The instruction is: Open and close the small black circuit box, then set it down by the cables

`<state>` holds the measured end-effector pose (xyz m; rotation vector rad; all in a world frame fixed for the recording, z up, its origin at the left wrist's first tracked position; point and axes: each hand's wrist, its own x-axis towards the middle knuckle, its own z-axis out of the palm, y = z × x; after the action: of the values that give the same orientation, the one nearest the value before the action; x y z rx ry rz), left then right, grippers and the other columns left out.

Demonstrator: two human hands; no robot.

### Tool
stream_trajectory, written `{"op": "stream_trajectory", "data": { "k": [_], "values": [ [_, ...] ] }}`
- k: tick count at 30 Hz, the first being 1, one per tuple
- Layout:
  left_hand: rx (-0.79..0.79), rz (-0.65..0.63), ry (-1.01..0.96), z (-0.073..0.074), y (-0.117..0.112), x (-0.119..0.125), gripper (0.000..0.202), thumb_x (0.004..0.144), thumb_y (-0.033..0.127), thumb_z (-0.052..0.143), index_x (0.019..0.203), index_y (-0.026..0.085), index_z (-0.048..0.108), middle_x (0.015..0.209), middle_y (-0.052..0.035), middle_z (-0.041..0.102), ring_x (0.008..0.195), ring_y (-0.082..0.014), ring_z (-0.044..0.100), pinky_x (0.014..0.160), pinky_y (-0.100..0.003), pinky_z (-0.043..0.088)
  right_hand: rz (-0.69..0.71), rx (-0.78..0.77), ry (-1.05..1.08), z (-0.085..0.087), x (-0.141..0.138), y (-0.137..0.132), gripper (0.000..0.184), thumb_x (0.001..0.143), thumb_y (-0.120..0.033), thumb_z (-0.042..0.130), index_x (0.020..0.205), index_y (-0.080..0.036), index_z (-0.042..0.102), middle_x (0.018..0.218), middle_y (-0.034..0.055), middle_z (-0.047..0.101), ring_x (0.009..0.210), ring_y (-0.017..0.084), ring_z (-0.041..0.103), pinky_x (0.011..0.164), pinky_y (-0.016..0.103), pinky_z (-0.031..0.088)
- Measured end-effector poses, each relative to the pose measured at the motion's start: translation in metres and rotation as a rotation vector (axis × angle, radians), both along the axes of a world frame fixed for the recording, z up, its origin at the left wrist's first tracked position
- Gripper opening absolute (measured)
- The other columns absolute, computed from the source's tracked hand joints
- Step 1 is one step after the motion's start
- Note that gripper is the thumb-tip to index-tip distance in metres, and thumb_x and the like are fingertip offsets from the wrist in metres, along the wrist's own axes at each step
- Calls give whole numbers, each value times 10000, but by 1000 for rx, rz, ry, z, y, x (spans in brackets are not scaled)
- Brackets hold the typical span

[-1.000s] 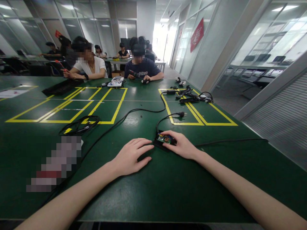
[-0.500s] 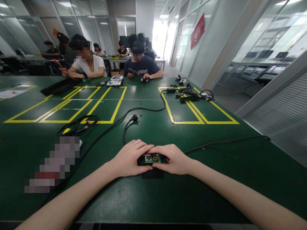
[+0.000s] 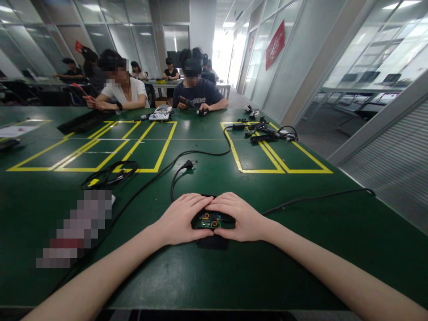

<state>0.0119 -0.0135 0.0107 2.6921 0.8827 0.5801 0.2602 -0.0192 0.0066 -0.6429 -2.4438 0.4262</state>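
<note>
An opened black power adapter [image 3: 207, 217] lies between my two hands at the near middle of the table, its green circuit board and copper coils showing. Around its left side curls my left hand [image 3: 182, 220], thumb at the near edge and fingers over the far edge. My right hand [image 3: 242, 217] grips the right side the same way, and the fingertips of both hands meet at the top. Just below the thumbs is a flat black piece [image 3: 212, 242]. A short cord with a black plug [image 3: 189, 164] runs out behind my left hand.
A coiled black cable [image 3: 110, 174] lies left, above a blurred-out object [image 3: 80, 227]. A long cord [image 3: 200, 152] crosses the table to a black adapter [image 3: 238, 126]. Tangled cables [image 3: 267, 132] lie at far right. Two people work across the green table [image 3: 214, 285].
My right hand's fingers have shifted left over the adapter's far edge. More of the circuit board and a second coil now show between my hands.
</note>
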Motion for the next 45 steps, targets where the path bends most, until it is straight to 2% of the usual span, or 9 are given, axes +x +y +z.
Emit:
{"op": "stream_trajectory", "data": {
  "k": [4, 11, 15, 20, 23, 28, 32, 38, 45],
  "values": [
    [-3, -9, -14, 1, 0, -1, 698, 865, 476, 796, 1457, 204, 546, 1406, -143, 679, 1270, -313, 647, 1111, -500, 510, -20, -25, 25, 1, 1, 1, 522, 825, -272, 787, 1319, -193, 640, 1216, 139, 741, 1101, 281, 695, 976, 451, 536],
    [-29, -57, -127, 1, 0, -4, 325, 1038, 311, 572, 1334, 200, 644, 1248, -100, 764, 1142, -243, 726, 1007, -394, 582, -105, -69, 30, 2, 1, 0, 308, 840, -165, 717, 1143, -208, 685, 1076, 79, 764, 974, 250, 692, 876, 400, 565],
    [-39, -43, -158, 1, 2, -4, 295, 1040, 217, 522, 1294, 200, 672, 1195, -90, 776, 1079, -223, 733, 959, -373, 603, -156, -40, 17, 1, 0, 0, 293, 835, -154, 696, 1122, -213, 683, 1066, 79, 762, 967, 252, 687, 872, 403, 566],
    [6, -14, -198, -3, 6, -4, 281, 1008, 158, 550, 1239, 207, 701, 1203, -98, 761, 1140, -240, 688, 987, -414, 605, -239, 50, 16, -4, -3, 1, 281, 871, -178, 687, 1151, -202, 682, 1068, 104, 761, 984, 274, 693, 879, 430, 573],
    [48, 62, -205, -4, 7, -5, 271, 991, 155, 567, 1207, 220, 716, 1241, -111, 721, 1165, -251, 667, 986, -423, 607, -270, 64, 6, -6, -5, 1, 243, 907, -203, 678, 1150, -209, 687, 1076, 113, 761, 1000, 282, 695, 876, 442, 577],
    [41, 155, -169, -2, 8, -7, 173, 977, 207, 607, 1110, 215, 719, 1114, -77, 675, 1012, -218, 686, 873, -345, 611, -293, 58, 6, -7, -5, 2, 213, 928, -224, 687, 1140, -213, 691, 1078, 111, 758, 1020, 285, 692, 891, 454, 580],
    [-8, 146, -124, -2, 9, -7, 133, 984, 206, 604, 1071, 203, 705, 1010, -46, 668, 871, -184, 680, 773, -291, 575, -299, 55, 29, -3, -6, 0, 209, 953, -251, 675, 1156, -203, 673, 1102, 118, 738, 1014, 281, 677, 870, 440, 577],
    [-34, 151, -120, -3, 9, -7, 130, 1007, 231, 593, 983, 201, 717, 966, -42, 680, 852, -183, 674, 770, -284, 557, -267, 84, -19, 6, 5, 1, 221, 886, -263, 713, 1090, -210, 644, 1037, 99, 689, 946, 266, 637, 799, 392, 537],
    [-55, 152, -141, -5, 11, -8, 164, 1034, 251, 569, 1028, 197, 724, 955, -43, 711, 825, -177, 699, 736, -275, 559, -340, 127, -101, -4, 0, 4, 130, 894, -265, 680, 956, -214, 577, 862, 49, 686, 761, 214, 611, 717, 344, 415]
  ]
}}
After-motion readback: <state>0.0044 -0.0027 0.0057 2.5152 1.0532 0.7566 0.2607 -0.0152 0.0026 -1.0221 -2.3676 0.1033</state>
